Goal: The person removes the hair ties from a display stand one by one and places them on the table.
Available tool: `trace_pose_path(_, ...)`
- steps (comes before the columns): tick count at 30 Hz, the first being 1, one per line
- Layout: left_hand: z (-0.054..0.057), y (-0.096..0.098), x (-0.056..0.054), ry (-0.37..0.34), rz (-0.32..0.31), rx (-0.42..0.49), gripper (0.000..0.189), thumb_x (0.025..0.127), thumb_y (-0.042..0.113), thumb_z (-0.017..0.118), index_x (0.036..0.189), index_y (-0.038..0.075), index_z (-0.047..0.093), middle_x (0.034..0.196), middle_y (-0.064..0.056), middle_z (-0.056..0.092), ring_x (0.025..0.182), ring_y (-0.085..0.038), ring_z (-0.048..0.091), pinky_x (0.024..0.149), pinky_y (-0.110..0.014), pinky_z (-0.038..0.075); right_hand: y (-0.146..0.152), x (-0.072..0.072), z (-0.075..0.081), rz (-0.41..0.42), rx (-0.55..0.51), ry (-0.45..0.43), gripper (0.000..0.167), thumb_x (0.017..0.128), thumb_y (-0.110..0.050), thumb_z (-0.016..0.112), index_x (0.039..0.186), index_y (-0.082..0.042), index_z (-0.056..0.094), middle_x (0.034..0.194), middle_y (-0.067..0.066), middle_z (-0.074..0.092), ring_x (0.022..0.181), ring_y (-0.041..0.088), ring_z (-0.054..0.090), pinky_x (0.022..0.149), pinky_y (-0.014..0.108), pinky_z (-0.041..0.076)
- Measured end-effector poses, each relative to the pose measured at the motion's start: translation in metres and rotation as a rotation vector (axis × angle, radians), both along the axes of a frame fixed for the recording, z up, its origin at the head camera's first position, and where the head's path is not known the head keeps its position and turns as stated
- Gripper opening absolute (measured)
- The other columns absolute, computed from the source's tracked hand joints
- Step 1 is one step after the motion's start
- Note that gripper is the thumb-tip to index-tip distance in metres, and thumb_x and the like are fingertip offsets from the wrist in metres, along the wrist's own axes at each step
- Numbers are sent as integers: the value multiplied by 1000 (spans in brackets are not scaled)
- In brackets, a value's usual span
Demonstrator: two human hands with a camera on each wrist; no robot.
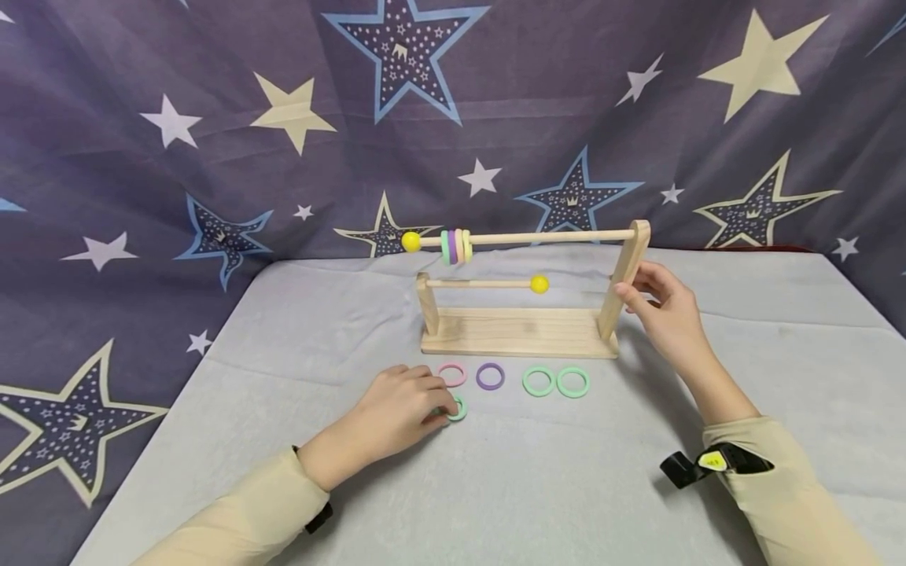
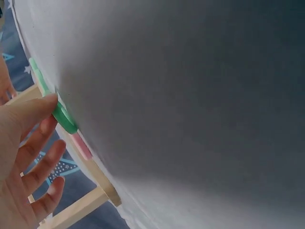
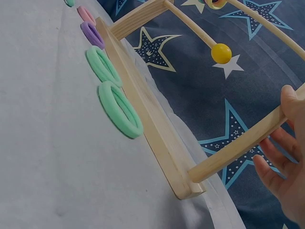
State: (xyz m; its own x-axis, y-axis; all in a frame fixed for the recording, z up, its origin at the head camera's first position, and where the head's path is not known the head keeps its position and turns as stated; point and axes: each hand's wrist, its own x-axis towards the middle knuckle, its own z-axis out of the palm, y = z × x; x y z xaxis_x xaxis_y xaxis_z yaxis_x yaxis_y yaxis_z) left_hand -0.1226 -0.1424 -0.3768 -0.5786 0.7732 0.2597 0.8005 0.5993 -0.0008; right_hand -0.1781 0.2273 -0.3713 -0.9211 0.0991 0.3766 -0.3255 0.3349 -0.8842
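Observation:
My left hand (image 1: 405, 410) is low over the table, its thumb and index finger pinching a green ring (image 2: 65, 119). In the left wrist view the other fingers are loosely bent away from it. A wooden rack (image 1: 517, 342) with two horizontal rods stands in front of me. My right hand (image 1: 668, 314) grips its tall right post (image 3: 238, 140) between thumb and fingers. Green, purple, pink and yellow rings (image 1: 458, 247) hang near the left end of the upper rod. The lower rod (image 1: 481, 284) bears no ring and ends in a yellow ball (image 1: 539, 284).
Before the rack's base lie a pink ring (image 1: 451, 386), a purple ring (image 1: 500, 376) and two green rings (image 1: 572, 395). Another yellow ball (image 1: 411, 241) caps the upper rod. A star-patterned curtain (image 1: 233, 157) hangs behind the cloth-covered table (image 1: 524, 487).

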Motion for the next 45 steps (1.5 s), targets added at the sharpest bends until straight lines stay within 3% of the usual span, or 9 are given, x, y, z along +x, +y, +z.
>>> trace_pose_path(5, 6, 2, 0, -162, 58, 16, 11, 82, 31, 82, 91, 29, 76, 87, 20, 66, 78, -3, 57, 67, -27, 49, 1, -1, -2, -1, 1, 0, 39, 97, -14, 65, 131, 4, 55, 102, -16, 61, 99, 1, 57, 73, 13, 48)
trace_pose_path(8, 14, 3, -1, -256, 108, 82, 13, 83, 34, 80, 95, 31, 75, 91, 21, 67, 84, -3, 60, 70, -31, 50, 1, -1, -1, -5, 9, 3, 39, 97, -15, 65, 131, 4, 55, 102, -16, 61, 99, 1, 57, 73, 13, 48)
trace_pose_path(12, 24, 4, -7, -346, 165, 248, 15, 85, 32, 79, 99, 29, 75, 96, 20, 67, 87, -3, 61, 71, -30, 49, 1, -1, -1, -3, 10, 4, 40, 97, -16, 65, 131, 4, 55, 103, -17, 61, 99, 1, 57, 73, 13, 48)
trace_pose_path(21, 41, 8, -27, -471, 288, 666, 16, 91, 20, 74, 107, 18, 74, 101, 10, 71, 88, -9, 62, 76, -38, 50, 2, -1, -1, 1, 3, 12, 39, 97, -13, 64, 130, 5, 55, 101, -17, 62, 98, 1, 58, 72, 13, 49)
trace_pose_path(27, 49, 16, -35, -432, 323, 855, 21, 93, 19, 72, 113, 13, 72, 110, 4, 70, 92, -13, 61, 75, -35, 48, 2, -2, -1, 1, -3, 14, 38, 97, -11, 65, 129, 7, 55, 100, -16, 62, 96, 2, 58, 72, 13, 49)
trace_pose_path(33, 54, 23, -42, -324, 399, 973, 25, 93, 18, 72, 117, 11, 70, 114, 1, 69, 96, -13, 60, 74, -30, 46, 2, -3, -1, -1, -7, 18, 37, 97, -9, 64, 129, 7, 55, 99, -17, 61, 95, 1, 58, 71, 12, 49)
trace_pose_path(36, 56, 26, -47, -320, 408, 1028, 26, 92, 18, 72, 117, 11, 71, 113, 0, 69, 95, -13, 60, 71, -27, 44, 2, -3, -1, 2, -8, 19, 37, 97, -9, 64, 129, 7, 55, 98, -17, 61, 95, 2, 58, 71, 13, 49)
trace_pose_path(41, 58, 33, -53, -337, 412, 1074, 25, 93, 21, 72, 117, 12, 71, 110, 0, 70, 93, -13, 61, 67, -24, 41, 2, -3, 0, 2, -5, 19, 37, 97, -10, 64, 129, 7, 55, 99, -16, 61, 95, 2, 58, 72, 13, 49)
trace_pose_path(45, 57, 38, -58, -276, 440, 1055, 26, 92, 22, 72, 117, 14, 71, 108, 1, 71, 89, -12, 60, 64, -23, 42, 1, -3, -1, 3, -11, 16, 38, 97, -10, 64, 129, 7, 55, 100, -16, 61, 96, 2, 58, 72, 13, 49)
